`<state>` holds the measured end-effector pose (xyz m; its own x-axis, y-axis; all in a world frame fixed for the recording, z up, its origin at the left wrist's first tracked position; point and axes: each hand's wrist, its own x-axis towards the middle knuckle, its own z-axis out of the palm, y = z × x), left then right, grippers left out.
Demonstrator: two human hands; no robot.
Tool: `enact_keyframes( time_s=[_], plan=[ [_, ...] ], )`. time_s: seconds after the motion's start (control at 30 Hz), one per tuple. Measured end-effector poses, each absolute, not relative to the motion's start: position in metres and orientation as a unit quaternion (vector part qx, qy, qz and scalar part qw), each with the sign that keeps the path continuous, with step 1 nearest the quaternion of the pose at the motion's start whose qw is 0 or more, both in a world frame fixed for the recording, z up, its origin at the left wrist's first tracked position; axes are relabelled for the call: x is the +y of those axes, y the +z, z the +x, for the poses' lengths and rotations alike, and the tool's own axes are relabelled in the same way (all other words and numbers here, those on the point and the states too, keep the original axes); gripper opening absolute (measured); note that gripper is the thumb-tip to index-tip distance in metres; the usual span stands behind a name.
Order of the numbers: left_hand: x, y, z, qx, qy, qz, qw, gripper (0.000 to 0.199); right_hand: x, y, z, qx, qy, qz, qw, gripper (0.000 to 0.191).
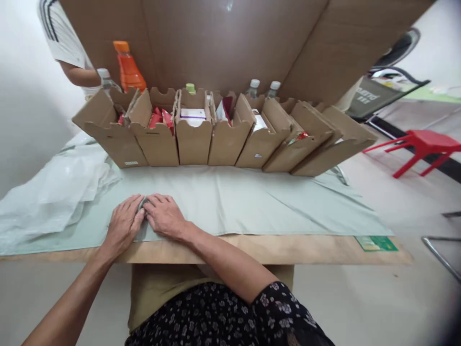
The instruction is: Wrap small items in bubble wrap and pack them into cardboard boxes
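Note:
My left hand (127,220) lies palm down on the pale green tablecloth (245,202) near the table's front edge, its fingers stretched forward. Close against it, my right hand (163,215) rests palm down too, fingers pointing left and forward. Their fingertips and thumbs nearly meet. A small darker green patch shows in the gap between them; I cannot tell if it is a fold of the cloth or a separate thing. Neither hand visibly holds anything. Clear plastic bags (61,187) lie in a loose pile left of my left hand.
Beyond my hands stands a row of several cardboard bins (194,139) with small packs inside. Behind them are an orange bottle (130,72), white-capped bottles and a tall cardboard panel (223,43). A green packet (376,243) lies front right. A red stool (428,142) stands right; a person (77,72), left.

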<state>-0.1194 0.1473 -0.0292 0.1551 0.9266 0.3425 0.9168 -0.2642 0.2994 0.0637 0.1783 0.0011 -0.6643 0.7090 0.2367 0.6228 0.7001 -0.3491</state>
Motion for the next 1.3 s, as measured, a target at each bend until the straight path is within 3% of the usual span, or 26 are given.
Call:
enact_keyframes(
  time_s=[0.1,0.2,0.27,0.37,0.5,0.77,1.3],
  plan=[
    [0.146,-0.023,-0.125,0.606,0.227,0.763,0.013,0.057,0.157,0.005,0.073,-0.908,0.146,-0.351,0.174,0.036],
    [0.147,-0.020,-0.126,0.608,0.221,0.762,0.013,0.056,0.151,0.019,0.101,-0.903,0.225,-0.328,0.166,0.028],
    [0.148,-0.020,-0.125,0.612,0.217,0.761,0.007,0.055,0.163,0.030,0.132,-0.867,0.237,-0.393,0.192,0.023],
    [0.149,-0.020,-0.123,0.616,0.218,0.757,-0.008,0.055,0.191,0.040,0.187,-0.811,0.186,-0.509,0.220,0.038],
    [0.150,-0.022,-0.124,0.615,0.223,0.757,-0.009,0.056,0.201,0.028,0.233,-0.782,0.141,-0.580,0.181,0.050],
    [0.152,-0.027,-0.125,0.611,0.239,0.754,-0.005,0.048,0.157,0.004,0.223,-0.807,0.063,-0.572,0.131,0.052],
    [0.149,-0.024,-0.120,0.620,0.247,0.744,-0.008,0.046,0.104,0.008,0.222,-0.821,0.083,-0.540,0.165,0.048]
  ],
)
